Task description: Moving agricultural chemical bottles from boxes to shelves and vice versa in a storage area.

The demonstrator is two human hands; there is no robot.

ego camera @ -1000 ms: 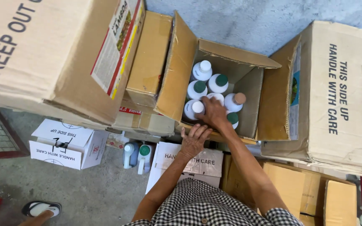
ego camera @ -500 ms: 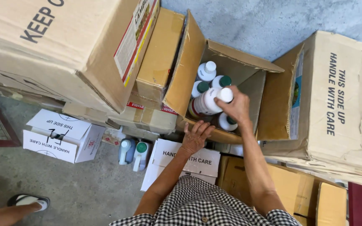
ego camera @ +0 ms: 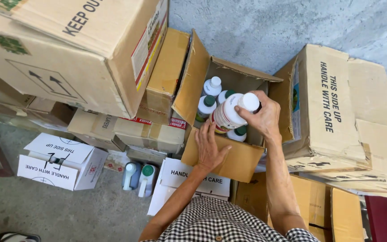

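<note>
A big closed cardboard carton (ego camera: 68, 49) fills the upper left, resting on other cartons to the left of the open cardboard box (ego camera: 229, 157), the landmark here. Another large carton (ego camera: 332, 103) stands just right of the open box. Below the open box lies a white flat box (ego camera: 189, 177); left of that, on the concrete floor (ego camera: 68, 210), stand two small jugs (ego camera: 139, 175), and farther left a small white carton (ego camera: 57, 161).

The open box holds several white bottles (ego camera: 206, 105) standing upright, some with green caps, one with a white cap.

The right hand (ego camera: 263, 117) is curled around a white bottle with a white cap (ego camera: 231, 113), fingers wrapped at its neck and shoulder, just above the open box's middle. The bottle is tilted, its long axis running from lower left to upper right, cap toward the upper right; a coloured label band shows at its lower end.

The left hand (ego camera: 209, 145) lies flat with fingers spread lightly, pressing on the front flap of the open box, fingertips reaching the rim just below the held bottle.
</note>
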